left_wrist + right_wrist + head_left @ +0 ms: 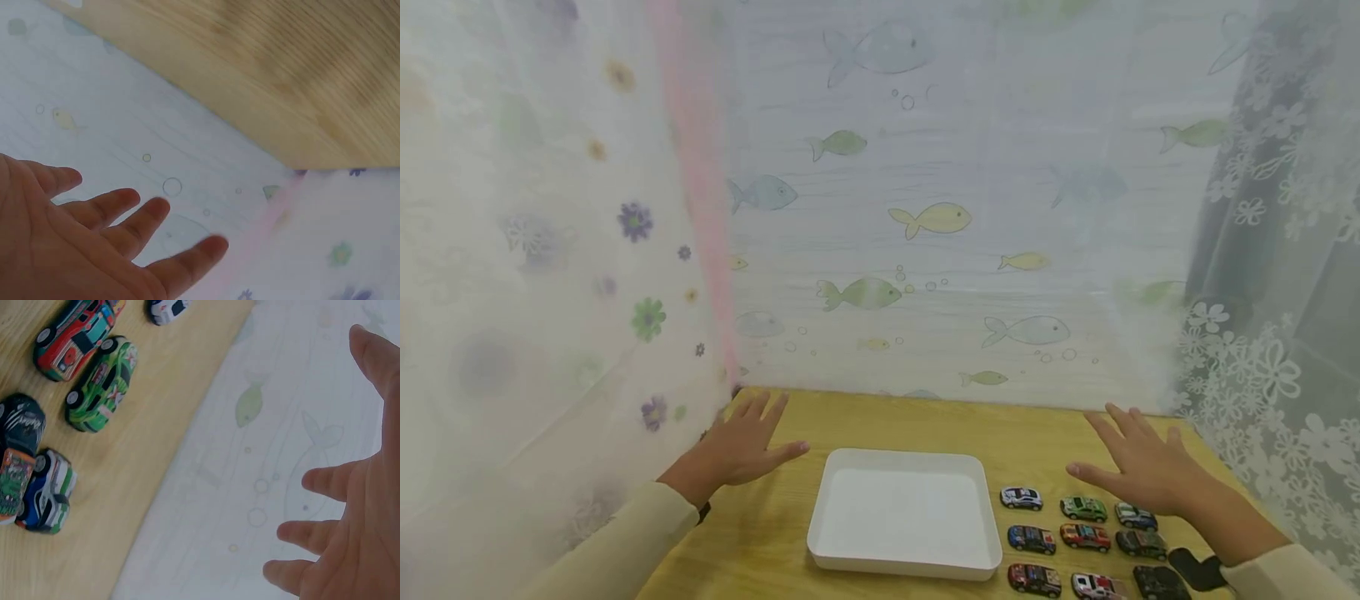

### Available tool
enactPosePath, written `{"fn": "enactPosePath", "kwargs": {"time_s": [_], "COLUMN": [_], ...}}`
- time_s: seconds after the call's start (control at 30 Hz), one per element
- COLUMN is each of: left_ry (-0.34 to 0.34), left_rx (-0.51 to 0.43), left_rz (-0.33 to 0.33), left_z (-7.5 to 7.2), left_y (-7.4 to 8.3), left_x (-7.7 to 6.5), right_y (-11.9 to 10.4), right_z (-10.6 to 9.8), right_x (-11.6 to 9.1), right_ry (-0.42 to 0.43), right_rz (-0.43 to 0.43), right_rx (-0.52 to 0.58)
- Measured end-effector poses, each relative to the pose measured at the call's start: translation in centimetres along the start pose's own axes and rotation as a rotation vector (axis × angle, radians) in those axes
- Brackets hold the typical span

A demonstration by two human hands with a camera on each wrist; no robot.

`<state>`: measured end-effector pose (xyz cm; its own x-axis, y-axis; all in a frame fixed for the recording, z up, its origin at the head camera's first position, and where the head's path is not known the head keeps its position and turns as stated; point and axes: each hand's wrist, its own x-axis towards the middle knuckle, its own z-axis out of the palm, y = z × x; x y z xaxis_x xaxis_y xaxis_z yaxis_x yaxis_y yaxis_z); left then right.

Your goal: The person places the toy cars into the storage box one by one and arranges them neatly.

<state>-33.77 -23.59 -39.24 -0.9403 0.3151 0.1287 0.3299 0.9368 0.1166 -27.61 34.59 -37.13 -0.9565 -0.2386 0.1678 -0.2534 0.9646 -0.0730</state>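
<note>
My left hand [741, 444] hovers over the table's left side with fingers spread, holding nothing. In the left wrist view its palm and fingers show against the fish-print curtain. My right hand [1146, 467], also empty with fingers spread, is raised above the right side, beyond the toy cars. A white rectangular tray [906, 512] lies between the hands with nothing in it. To its right several toy cars stand in rows, among them a white car [1021, 498], a green car [1083, 508], an orange-red car [1085, 537] and a dark blue car [1031, 539].
The wooden table [865, 421] ends at a fish-print curtain [925, 333] at the back. A flower-print curtain [587, 333] hangs along the left, and a sheer curtain with white flowers [1273, 371] along the right.
</note>
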Motion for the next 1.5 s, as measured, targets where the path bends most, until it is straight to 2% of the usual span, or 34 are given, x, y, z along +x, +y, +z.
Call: {"fn": "enactPosePath", "kwargs": {"time_s": [0.23,0.43,0.53,0.67,0.9,1.03,1.2,1.5], "left_ry": [-0.067,-0.04,-0.033,-0.028,-0.085,-0.113,-0.13,-0.17], "left_rx": [-0.281,-0.421,-0.481,-0.558,-0.731,-0.806,-0.876,-1.085], "left_rz": [-0.003,-0.004,-0.008,-0.049,-0.12,-0.129,-0.143,-0.14], "left_z": [2.1,3.6,4.4,5.1,6.4,7.1,8.0,9.1], "left_y": [0.0,0.9,1.3,1.7,2.0,2.1,2.2,2.5], "left_x": [1.0,1.4,1.7,2.2,2.3,2.1,2.1,2.1], "right_y": [-0.4,-0.8,-1.0,-1.3,-1.9,-1.9,-2.0,-2.2], "right_z": [0.3,1.1,1.6,2.1,2.6,3.3,4.6,6.1], "right_x": [0.6,1.4,1.8,2.2,2.6,2.7,3.0,3.3], "right_ry": [0.008,-0.008,-0.031,-0.05,-0.066,-0.095,-0.114,-0.111], "right_rz": [-0.064,-0.097,-0.108,-0.108,-0.128,-0.146,-0.116,-0.061], "right_rx": [0.023,0.057,0.115,0.193,0.28,0.342,0.391,0.44]}}
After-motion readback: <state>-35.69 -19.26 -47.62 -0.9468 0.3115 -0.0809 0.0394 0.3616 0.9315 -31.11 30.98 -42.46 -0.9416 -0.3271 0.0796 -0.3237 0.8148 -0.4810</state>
